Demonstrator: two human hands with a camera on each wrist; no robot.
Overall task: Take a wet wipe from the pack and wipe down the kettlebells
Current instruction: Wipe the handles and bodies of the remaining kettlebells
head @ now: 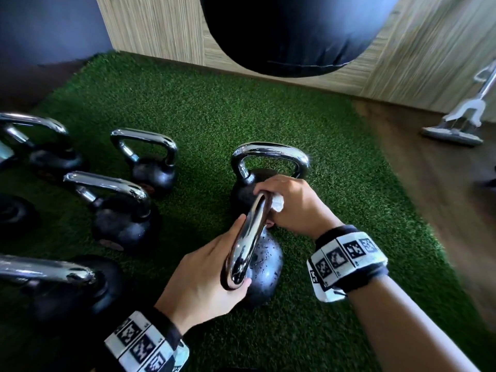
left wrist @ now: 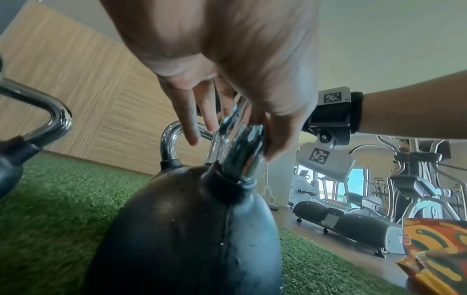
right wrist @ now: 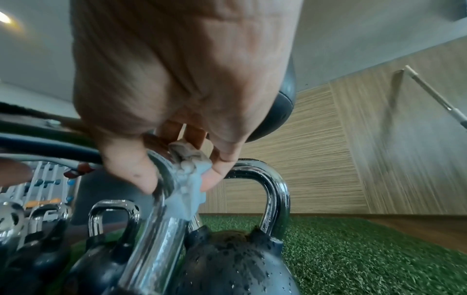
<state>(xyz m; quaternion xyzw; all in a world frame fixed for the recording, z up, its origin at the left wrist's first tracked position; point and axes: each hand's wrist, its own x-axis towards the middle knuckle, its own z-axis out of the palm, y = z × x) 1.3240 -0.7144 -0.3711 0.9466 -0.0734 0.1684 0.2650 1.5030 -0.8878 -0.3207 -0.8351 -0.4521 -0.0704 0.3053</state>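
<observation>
The near kettlebell [head: 265,267] stands on the turf, its dark body speckled with wet drops and its chrome handle [head: 251,232] pointing away from me. My left hand [head: 230,253] grips the near end of that handle, thumb curled under it. My right hand [head: 271,201] pinches a crumpled white wet wipe [head: 277,204] round the handle's far end. In the right wrist view the wipe [right wrist: 192,191] is pressed on the chrome between thumb and fingers [right wrist: 215,175]. A second kettlebell [head: 268,162] stands just behind. An orange and green patterned packet [left wrist: 439,255] lies at the right.
Several more kettlebells [head: 120,210] stand to the left on the green turf [head: 214,108]. A dark punching bag [head: 290,36] hangs above the far edge. A mop [head: 456,124] leans at the wooden wall on the right. Gym machines [left wrist: 379,189] stand beyond the turf.
</observation>
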